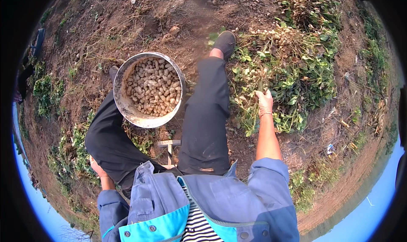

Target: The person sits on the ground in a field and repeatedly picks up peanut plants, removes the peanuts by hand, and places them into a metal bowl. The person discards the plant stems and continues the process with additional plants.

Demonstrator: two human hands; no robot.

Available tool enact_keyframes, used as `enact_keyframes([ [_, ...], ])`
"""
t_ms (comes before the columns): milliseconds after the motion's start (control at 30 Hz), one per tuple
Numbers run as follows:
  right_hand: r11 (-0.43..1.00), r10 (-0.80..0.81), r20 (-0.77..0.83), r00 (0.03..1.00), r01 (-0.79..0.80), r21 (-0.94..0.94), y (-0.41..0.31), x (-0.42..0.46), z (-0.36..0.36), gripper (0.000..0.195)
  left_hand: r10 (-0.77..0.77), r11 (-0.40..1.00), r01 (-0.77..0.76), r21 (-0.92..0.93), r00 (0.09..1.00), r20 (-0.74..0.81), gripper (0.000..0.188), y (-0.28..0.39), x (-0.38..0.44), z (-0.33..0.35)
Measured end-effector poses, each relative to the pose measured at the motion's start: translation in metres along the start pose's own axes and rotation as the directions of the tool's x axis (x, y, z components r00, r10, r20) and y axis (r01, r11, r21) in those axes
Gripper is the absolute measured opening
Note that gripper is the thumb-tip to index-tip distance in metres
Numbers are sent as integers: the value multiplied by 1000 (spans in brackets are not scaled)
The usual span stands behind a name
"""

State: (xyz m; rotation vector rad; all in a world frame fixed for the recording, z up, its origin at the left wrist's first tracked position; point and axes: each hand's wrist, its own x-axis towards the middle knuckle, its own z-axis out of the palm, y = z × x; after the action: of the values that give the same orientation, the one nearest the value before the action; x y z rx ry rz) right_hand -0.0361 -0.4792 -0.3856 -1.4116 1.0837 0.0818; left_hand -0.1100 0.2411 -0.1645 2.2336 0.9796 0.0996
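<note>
A round bucket [118,92] with a worn, soiled rim stands before me at the left, partly filled with unshelled peanuts [154,86]. On the right lies a large heap of pulled peanut plants [292,73], green leaves and stems with pods [284,38] among them. My right hand [264,102] is at the near edge of this heap, fingers bent around thin stems. My left hand [97,167] is low at the left beside my bent knee, next to leafy plants [79,146]; its fingers are partly hidden by the trouser leg.
My legs flank the bucket, with a shoe [225,43] touching the heap's left edge. A small wooden stool [169,146] shows between my thighs. Dry soil with stones and weeds surrounds me. A dark object [38,42] lies at the far left, and a scrap of litter [330,149] at the right.
</note>
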Motion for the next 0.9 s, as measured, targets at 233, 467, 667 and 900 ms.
enact_keyframes([
  [233,928,-372,86,924,370,36,-177,-136,9,12,166,984,-148,96,961,-219,19,64,9,22],
  [467,845,-462,277,842,324,424,-268,-297,73,26,612,705,-374,-602,750,251,15,308,-105,84],
  [667,773,-634,360,684,562,293,-227,-378,162,42,861,466,-647,-603,489,140,43,373,-179,104],
  [900,701,-625,509,592,712,33,-180,-435,218,38,604,747,-343,-569,708,367,40,323,-134,67],
])
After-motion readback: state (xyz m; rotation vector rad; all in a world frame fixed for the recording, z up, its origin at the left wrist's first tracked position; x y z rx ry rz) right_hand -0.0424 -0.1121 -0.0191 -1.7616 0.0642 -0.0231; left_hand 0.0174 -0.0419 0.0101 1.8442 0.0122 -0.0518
